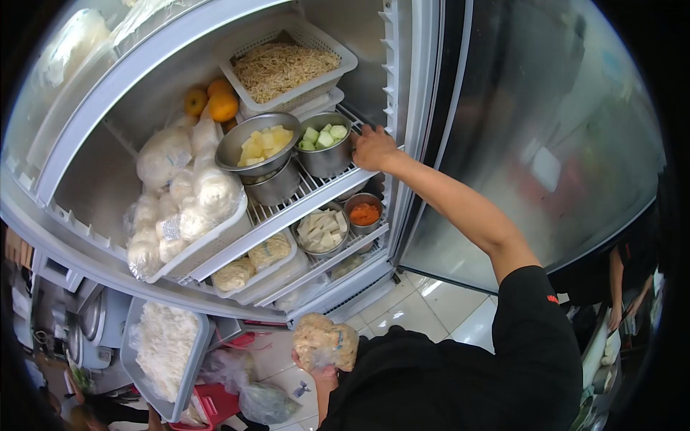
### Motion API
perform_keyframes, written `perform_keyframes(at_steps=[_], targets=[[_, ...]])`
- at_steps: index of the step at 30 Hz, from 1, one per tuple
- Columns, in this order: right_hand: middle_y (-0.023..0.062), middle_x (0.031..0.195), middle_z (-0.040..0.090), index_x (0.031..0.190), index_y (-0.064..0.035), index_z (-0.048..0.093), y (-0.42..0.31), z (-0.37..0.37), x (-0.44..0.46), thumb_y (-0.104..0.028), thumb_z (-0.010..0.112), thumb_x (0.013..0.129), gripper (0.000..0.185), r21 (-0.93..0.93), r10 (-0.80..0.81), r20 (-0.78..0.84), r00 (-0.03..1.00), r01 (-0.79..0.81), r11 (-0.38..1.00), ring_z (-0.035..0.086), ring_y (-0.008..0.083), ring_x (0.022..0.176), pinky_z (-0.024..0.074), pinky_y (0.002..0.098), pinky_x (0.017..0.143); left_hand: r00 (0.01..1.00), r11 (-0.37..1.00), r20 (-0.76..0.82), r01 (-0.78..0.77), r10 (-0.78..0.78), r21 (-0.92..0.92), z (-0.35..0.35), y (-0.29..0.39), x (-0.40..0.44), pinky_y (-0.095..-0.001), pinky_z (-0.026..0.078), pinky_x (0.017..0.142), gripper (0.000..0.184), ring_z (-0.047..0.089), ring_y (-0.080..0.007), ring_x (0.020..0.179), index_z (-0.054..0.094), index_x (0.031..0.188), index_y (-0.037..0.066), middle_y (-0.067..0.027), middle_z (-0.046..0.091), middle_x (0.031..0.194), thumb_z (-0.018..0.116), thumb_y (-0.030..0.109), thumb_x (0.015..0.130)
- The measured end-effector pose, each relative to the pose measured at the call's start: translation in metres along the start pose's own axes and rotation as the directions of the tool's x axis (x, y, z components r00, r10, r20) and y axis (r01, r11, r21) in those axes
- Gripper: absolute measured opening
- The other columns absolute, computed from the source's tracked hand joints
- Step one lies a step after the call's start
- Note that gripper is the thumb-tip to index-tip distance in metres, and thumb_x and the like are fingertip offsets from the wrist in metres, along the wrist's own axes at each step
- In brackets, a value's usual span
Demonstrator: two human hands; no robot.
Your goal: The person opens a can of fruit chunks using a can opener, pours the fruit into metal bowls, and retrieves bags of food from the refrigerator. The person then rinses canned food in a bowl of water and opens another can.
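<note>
My right hand (374, 148) is at the right side of the metal bowl of green chunks (324, 149) on the fridge shelf, its fingers apart at the rim. Below, my left hand (323, 372) holds up a clear plastic bag of pale brown food (325, 343) near my chest. Left of the green chunks, a wider metal bowl of yellow chunks (263, 146) rests on another metal bowl (274, 185). Behind them stands a white basket of thin brownish shreds (287, 68).
The fridge's glass door (532, 158) stands open at right. Wrapped white bundles (183, 194) fill a tray at left. Lower are bowls of white pieces (323, 228) and orange shreds (364, 214). A tub of white food (167, 348) is lower left. Other people work at both lower edges.
</note>
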State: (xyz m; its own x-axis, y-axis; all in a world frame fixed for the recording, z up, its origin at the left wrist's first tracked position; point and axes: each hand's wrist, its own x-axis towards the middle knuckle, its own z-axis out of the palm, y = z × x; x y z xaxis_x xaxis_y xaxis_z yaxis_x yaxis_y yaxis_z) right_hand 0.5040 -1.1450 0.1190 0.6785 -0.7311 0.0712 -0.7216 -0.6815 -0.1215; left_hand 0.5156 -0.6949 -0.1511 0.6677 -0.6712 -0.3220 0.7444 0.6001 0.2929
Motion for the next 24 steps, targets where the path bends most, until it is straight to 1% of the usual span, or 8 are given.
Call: perform_keyframes(at_steps=[4, 7, 10, 16, 19, 20, 23, 24], targets=[[0.0198, 0.130, 0.051, 0.131, -0.0134, 0.056, 0.001, 0.000, 0.006, -0.022, 0.055, 0.086, 0.046, 0.074, 0.037, 0.014, 0.999, -0.038, 0.997, 0.053, 0.0468, 0.117, 0.0471, 0.0502, 0.098, 1.000, 1.000, -0.001, 0.006, -0.006, 0.017, 0.006, 0.002, -0.003, -0.0575, 0.042, 0.102, 0.070, 0.052, -0.0354, 0.123, 0.053, 0.135, 0.010, -0.0140, 0.055, 0.134, 0.054, 0.058, 0.084], [0.0207, 0.130, 0.050, 0.130, -0.0126, 0.057, 0.013, 0.011, 0.010, -0.020, 0.059, 0.083, 0.048, 0.193, -0.033, -0.089, 0.995, 0.050, 0.980, 0.060, 0.0468, 0.106, 0.0491, 0.0514, 0.095, 1.000, 1.000, -0.010, 0.006, -0.006, 0.026, 0.009, 0.006, -0.005, -0.0574, 0.042, 0.102, 0.070, 0.052, -0.0354, 0.123, 0.052, 0.135, 0.010, -0.0141, 0.055, 0.134, 0.054, 0.058, 0.084], [0.0210, 0.124, 0.052, 0.127, -0.0113, 0.058, 0.019, 0.010, 0.009, -0.016, 0.061, 0.081, 0.047, 0.217, -0.090, -0.165, 0.982, 0.125, 0.968, 0.061, 0.0464, 0.099, 0.0507, 0.0509, 0.091, 1.000, 1.000, -0.022, 0.003, -0.002, 0.030, 0.005, 0.008, -0.011, -0.0573, 0.042, 0.102, 0.070, 0.052, -0.0355, 0.123, 0.052, 0.135, 0.010, -0.0142, 0.055, 0.134, 0.053, 0.058, 0.084], [0.0219, 0.113, 0.052, 0.122, -0.0094, 0.058, 0.004, -0.003, -0.024, 0.000, 0.061, 0.081, 0.043, 0.031, -0.126, -0.566, 0.815, 0.174, 0.984, 0.058, 0.0466, 0.097, 0.0513, 0.0525, 0.083, 0.999, 0.999, -0.047, 0.000, 0.002, 0.045, 0.005, 0.014, -0.017, -0.0570, 0.042, 0.102, 0.071, 0.052, -0.0356, 0.123, 0.052, 0.136, 0.009, -0.0144, 0.055, 0.135, 0.053, 0.058, 0.084], [0.0209, 0.115, 0.052, 0.121, -0.0093, 0.058, -0.006, -0.032, -0.055, 0.000, 0.061, 0.083, 0.039, 0.247, 0.080, -0.617, 0.783, 0.096, 0.964, 0.057, 0.0453, 0.098, 0.0505, 0.0521, 0.081, 0.998, 0.998, -0.065, -0.013, 0.017, 0.065, 0.010, 0.017, -0.018, -0.0569, 0.042, 0.102, 0.071, 0.052, -0.0357, 0.123, 0.052, 0.136, 0.009, -0.0145, 0.055, 0.135, 0.053, 0.058, 0.084], [0.0208, 0.117, 0.052, 0.122, -0.0100, 0.057, -0.010, -0.039, -0.056, -0.004, 0.061, 0.086, 0.036, 0.279, 0.071, -0.673, 0.736, 0.164, 0.946, 0.057, 0.0447, 0.101, 0.0501, 0.0486, 0.083, 0.997, 0.997, -0.078, -0.020, 0.025, 0.072, 0.013, 0.019, -0.019, -0.0568, 0.042, 0.102, 0.071, 0.052, -0.0357, 0.123, 0.051, 0.136, 0.009, -0.0146, 0.055, 0.135, 0.053, 0.058, 0.084], [0.0219, 0.124, 0.051, 0.121, -0.0103, 0.059, -0.034, -0.048, -0.032, -0.013, 0.059, 0.090, 0.031, 0.435, -0.031, -0.719, 0.695, 0.484, 0.759, 0.054, 0.0443, 0.109, 0.0463, 0.0501, 0.091, 0.993, 0.994, -0.117, -0.002, 0.014, 0.106, 0.027, 0.024, -0.019, -0.0567, 0.042, 0.102, 0.072, 0.052, -0.0358, 0.123, 0.051, 0.136, 0.009, -0.0147, 0.055, 0.135, 0.052, 0.058, 0.084], [0.0214, 0.126, 0.051, 0.119, -0.0100, 0.060, -0.045, -0.039, -0.023, -0.017, 0.059, 0.090, 0.030, 0.351, -0.085, -0.701, 0.708, 0.446, 0.823, 0.052, 0.0436, 0.112, 0.0446, 0.0504, 0.092, 0.993, 0.993, -0.121, 0.001, 0.014, 0.122, 0.034, 0.025, -0.018, -0.0566, 0.042, 0.102, 0.072, 0.052, -0.0358, 0.123, 0.051, 0.136, 0.008, -0.0147, 0.055, 0.135, 0.052, 0.059, 0.085]])
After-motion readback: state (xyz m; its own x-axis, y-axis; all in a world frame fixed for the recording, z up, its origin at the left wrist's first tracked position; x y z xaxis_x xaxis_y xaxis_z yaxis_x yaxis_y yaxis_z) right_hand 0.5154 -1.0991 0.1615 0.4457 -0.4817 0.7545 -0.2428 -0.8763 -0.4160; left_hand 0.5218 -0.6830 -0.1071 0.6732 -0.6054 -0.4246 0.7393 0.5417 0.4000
